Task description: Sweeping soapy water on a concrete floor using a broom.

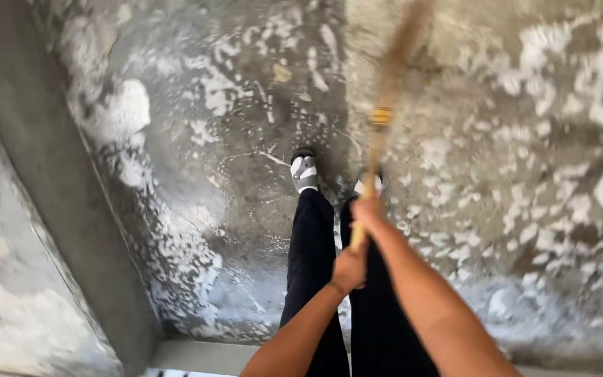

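We stand on a wet concrete floor (246, 209) patched with white suds – a raised curb (50, 195) along one edge, open floor ahead and to the other side – with left hand (350, 269) and right hand (369, 211) both clenched around the broom (383, 115) held out before our feet.

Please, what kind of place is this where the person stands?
Probably an outdoor yard or washing area: a wet concrete floor covered in white soapy foam, a raised concrete edge, and a broom in both hands.
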